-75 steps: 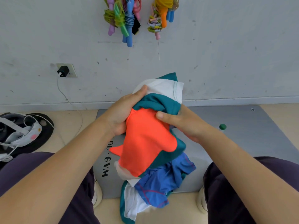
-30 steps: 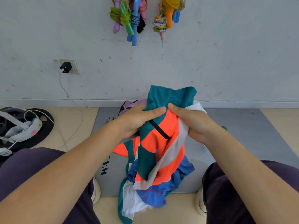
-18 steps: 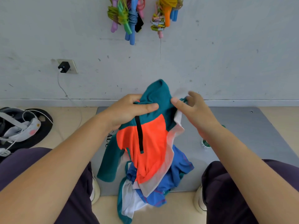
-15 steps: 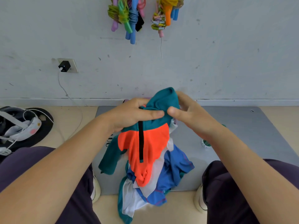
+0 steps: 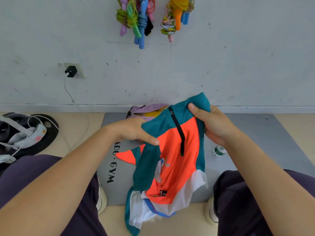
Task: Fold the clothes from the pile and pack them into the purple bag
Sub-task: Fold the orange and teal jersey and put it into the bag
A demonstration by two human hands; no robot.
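I hold an orange, teal and white zip top [image 5: 173, 160] spread out in front of me. My left hand [image 5: 134, 132] grips its left shoulder and my right hand [image 5: 211, 123] grips its right shoulder and collar. The top hangs over the pile of clothes [image 5: 144, 212], of which only a white, teal and blue bit shows at the mat's near edge. The purple bag [image 5: 146, 109] lies open by the wall, behind the top, with something yellow inside.
A grey gym mat [image 5: 255, 133] lies on the floor between my legs. A small bottle [image 5: 219, 150] lies on it to the right. Skipping ropes [image 5: 136, 19] hang on the wall. A headset with a cable [image 5: 25, 133] lies at left.
The hands have moved apart along the collar to the shoulders, and the top now hangs spread open with its zip facing me, lifted slightly to the right.
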